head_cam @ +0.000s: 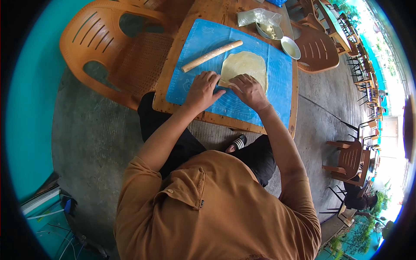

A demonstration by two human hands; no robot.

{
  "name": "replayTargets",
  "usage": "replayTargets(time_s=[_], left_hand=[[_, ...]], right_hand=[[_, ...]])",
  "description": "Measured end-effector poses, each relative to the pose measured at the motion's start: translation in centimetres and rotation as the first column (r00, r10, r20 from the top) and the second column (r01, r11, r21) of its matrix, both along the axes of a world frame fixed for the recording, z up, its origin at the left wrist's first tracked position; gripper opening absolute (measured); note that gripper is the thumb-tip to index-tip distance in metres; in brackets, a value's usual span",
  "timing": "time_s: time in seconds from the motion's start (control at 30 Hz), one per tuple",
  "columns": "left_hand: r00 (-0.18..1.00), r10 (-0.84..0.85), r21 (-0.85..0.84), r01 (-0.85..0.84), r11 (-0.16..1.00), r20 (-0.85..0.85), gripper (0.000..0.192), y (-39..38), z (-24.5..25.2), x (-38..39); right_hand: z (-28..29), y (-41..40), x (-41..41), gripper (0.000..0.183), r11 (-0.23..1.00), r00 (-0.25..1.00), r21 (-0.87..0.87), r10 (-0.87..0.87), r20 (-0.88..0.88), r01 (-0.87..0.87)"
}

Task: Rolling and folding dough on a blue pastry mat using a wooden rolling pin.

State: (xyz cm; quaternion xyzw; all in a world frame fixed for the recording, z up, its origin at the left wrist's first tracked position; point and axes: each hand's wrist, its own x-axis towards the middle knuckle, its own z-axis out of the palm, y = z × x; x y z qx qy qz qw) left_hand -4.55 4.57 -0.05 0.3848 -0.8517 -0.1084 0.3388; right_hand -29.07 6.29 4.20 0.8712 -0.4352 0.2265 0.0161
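A flat sheet of dough [245, 65] lies on a blue printed pastry mat [279, 81]. My right hand [248, 89] rests on the dough's near edge, its fingers curled over it; whether they pinch it I cannot tell. At the dough's near left corner is my left hand [203, 89], palm down on the mat, thumb apart from the fingers, with nothing visible in it. Beyond it a wooden rolling pin [213, 56] lies slantwise on the mat, left of the dough.
At the table's [227, 9] far right stand a bowl [276, 33] with pale contents, a clear plastic bag [247, 18] leaning over it, and a white bowl [290, 47]. Plastic chairs [94, 29] flank the table. Another person [356, 198] is far off at the right.
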Motion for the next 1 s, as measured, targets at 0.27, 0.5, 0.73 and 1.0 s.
replayTargets(time_s=[0.27,0.5,0.73,1.0], left_hand=[[1.0,-0.008,-0.014,0.007,1.0,-0.023,0.053,-0.1,-0.4,0.2],[0.999,-0.029,0.018,0.029,0.999,-0.043,0.051,-0.1,-0.4,0.2],[0.998,-0.019,-0.014,0.018,1.0,-0.053,0.052,-0.2,-0.5,0.4],[1.0,-0.014,-0.022,0.014,1.0,-0.019,0.054,-0.2,-0.5,0.2]], right_hand=[[1.0,-0.1,1.1,0.032,0.997,0.999,-0.079,-0.001,-0.046,-0.003],[0.0,-1.2,0.6,0.035,0.998,0.995,-0.07,-0.01,-0.1,0.003],[1.6,-0.9,1.9,0.035,0.995,0.997,-0.074,0.054,-0.063,-0.059],[0.3,-1.4,1.3,0.022,0.994,0.992,-0.086,0.063,-0.111,-0.072]])
